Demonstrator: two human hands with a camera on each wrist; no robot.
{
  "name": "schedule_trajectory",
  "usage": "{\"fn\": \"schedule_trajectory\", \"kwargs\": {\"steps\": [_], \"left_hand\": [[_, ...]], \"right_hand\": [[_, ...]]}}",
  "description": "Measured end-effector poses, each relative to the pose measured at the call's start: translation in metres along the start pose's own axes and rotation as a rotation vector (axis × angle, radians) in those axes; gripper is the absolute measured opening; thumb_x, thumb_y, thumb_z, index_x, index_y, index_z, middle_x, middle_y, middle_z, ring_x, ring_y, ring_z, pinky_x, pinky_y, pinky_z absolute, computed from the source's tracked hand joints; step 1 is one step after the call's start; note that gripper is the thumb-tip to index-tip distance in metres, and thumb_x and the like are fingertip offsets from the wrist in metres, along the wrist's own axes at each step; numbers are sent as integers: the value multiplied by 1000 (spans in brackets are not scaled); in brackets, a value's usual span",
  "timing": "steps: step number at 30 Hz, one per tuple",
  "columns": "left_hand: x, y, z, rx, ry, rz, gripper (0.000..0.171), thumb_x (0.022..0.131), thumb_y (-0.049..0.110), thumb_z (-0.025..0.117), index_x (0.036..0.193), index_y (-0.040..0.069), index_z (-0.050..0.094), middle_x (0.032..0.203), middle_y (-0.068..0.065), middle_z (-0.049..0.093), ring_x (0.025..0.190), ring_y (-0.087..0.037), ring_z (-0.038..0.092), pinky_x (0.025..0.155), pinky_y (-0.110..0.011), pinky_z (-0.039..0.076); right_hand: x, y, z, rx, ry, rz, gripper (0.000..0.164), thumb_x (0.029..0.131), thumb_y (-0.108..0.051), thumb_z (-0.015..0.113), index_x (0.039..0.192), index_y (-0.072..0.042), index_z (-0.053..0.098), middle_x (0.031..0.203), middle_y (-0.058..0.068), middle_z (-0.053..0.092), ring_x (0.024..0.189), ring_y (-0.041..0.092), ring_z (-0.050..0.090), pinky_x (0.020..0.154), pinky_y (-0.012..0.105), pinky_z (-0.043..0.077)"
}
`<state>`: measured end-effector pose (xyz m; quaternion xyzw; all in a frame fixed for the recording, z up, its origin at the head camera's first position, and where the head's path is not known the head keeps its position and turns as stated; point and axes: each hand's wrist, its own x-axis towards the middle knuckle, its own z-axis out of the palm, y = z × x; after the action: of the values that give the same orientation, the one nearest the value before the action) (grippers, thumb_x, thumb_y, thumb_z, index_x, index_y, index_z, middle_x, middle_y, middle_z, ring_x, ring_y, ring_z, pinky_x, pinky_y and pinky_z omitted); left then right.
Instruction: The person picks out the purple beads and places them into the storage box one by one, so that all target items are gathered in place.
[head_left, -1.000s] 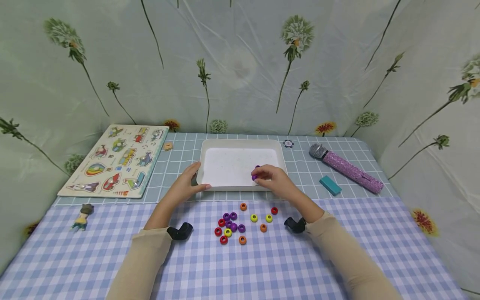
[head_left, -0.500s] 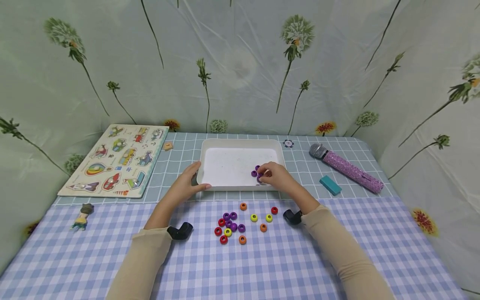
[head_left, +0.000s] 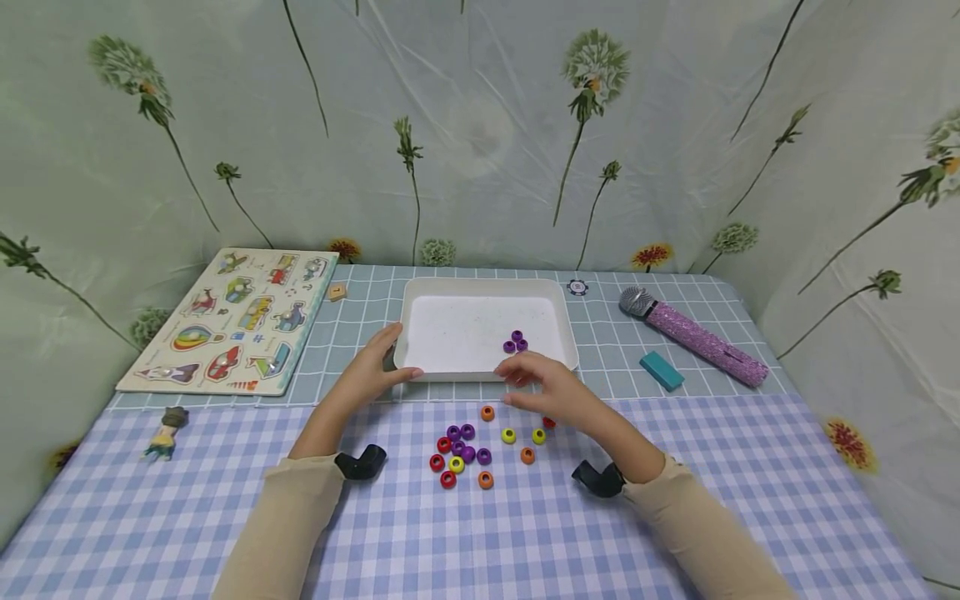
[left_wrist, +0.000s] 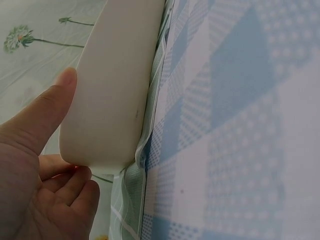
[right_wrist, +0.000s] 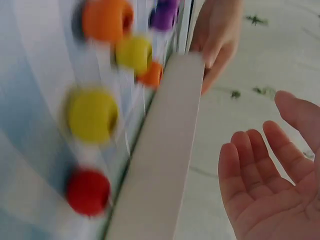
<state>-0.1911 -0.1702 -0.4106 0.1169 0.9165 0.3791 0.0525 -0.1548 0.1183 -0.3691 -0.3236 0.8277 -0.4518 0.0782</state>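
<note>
A white tray [head_left: 480, 377] stands at the middle of the table. At its front left corner my left hand [head_left: 365, 372] holds it, thumb on the front and curled fingers round the side, as the left wrist view shows. Several purple beads [head_left: 509, 347] lie inside the tray at the right. My right hand [head_left: 551, 387] hovers over the tray's front right edge with nothing in its fingers; the right wrist view shows the bare palm [right_wrist: 270, 200]. In front of the tray, purple, red, orange [head_left: 486, 480] and yellow beads [head_left: 508, 436] lie scattered on the checked cloth. One red bead [head_left: 549, 422] is partly hidden by my right hand.
A wooden picture puzzle board [head_left: 240, 321] lies at the left, with a small figurine [head_left: 164, 434] in front of it. A wooden tile [head_left: 337, 292] and a poker chip [head_left: 577, 287] flank the tray. To the right are a teal block [head_left: 662, 371] and a glittery microphone [head_left: 693, 337].
My right hand has let go of a purple bead in the tray, then moved back toward the front edge with its fingers spread. The left hand has stayed on the corner.
</note>
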Motion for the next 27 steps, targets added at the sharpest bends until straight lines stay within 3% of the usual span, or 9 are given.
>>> {"fn": "schedule_trajectory", "kwargs": {"steps": [4,7,12,15,23,27], "left_hand": [[0,0,0,4,-1,-4,97,61,56,57,132,6,16,135,-12,15,122,-26,13,96,-41,17],[0,0,0,2,-4,-11,97,60,58,57,133,7,16,135,-12,15,122,-26,13,96,-41,16],[1,0,1,3,-5,-15,98,60,58,56,133,7,16,135,-12,14,122,-26,13,96,-41,17],[0,0,0,3,-10,-17,98,60,57,57,133,7,15,135,-12,14,122,-27,13,96,-42,17],[0,1,0,1,-12,-25,98,60,58,57,133,7,15,135,-12,14,121,-26,15,96,-41,18],[0,1,0,-12,-8,-15,98,60,56,58,133,6,16,135,-12,14,121,-26,16,95,-38,20]], "right_hand": [[-13,-14,15,67,-86,-60,29,74,-6,61,101,-2,53,94,8,54,81,26,51,72,34,44],[-20,-17,29,78,-160,-53,26,73,-3,61,98,0,53,91,13,54,78,26,52,69,33,45],[-24,-3,47,-13,-272,39,24,74,-9,61,96,-10,56,87,0,55,74,10,51,64,20,44],[-23,4,52,-86,-309,39,22,74,-12,62,95,-15,57,86,-7,54,70,3,49,61,16,43],[-20,2,51,-177,-315,2,17,75,-14,60,92,-15,59,84,-10,53,67,2,45,59,15,41],[-14,-1,38,-138,-233,-7,18,75,-12,60,93,-12,59,85,-9,54,72,4,48,63,17,42]]}}
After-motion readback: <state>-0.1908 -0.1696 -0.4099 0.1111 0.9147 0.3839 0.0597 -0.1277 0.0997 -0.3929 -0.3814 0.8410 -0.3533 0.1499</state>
